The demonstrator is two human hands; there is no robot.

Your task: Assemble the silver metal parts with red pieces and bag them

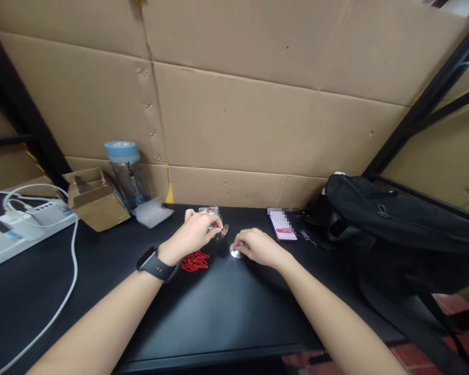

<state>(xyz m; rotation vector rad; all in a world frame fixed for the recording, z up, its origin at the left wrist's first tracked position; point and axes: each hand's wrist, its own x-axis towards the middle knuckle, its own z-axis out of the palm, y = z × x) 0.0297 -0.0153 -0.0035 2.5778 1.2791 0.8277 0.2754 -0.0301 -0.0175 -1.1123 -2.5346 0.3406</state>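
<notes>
My left hand (pixel 199 229), with a dark watch on its wrist, pinches a small round shiny disc (pixel 224 230) between thumb and fingertip, above the tabletop. A little to the right, my right hand (pixel 256 246) has its fingers closed at the edge of a second shiny metal disc (pixel 235 252), which catches the light low over the table. Whether this disc is lifted or resting I cannot tell. Under my left wrist lies a bundle of red cords (pixel 195 261). Just behind my left hand sits a small clear plastic packet (pixel 208 210), partly covered by the hand.
A blue-lidded bottle (pixel 128 177), an opened cardboard box (pixel 97 200) and a translucent plastic bag (pixel 152 212) stand at the back left. A white power strip (pixel 39 224) with cables is far left. A phone (pixel 282 225) and a black backpack (pixel 398 234) are on the right.
</notes>
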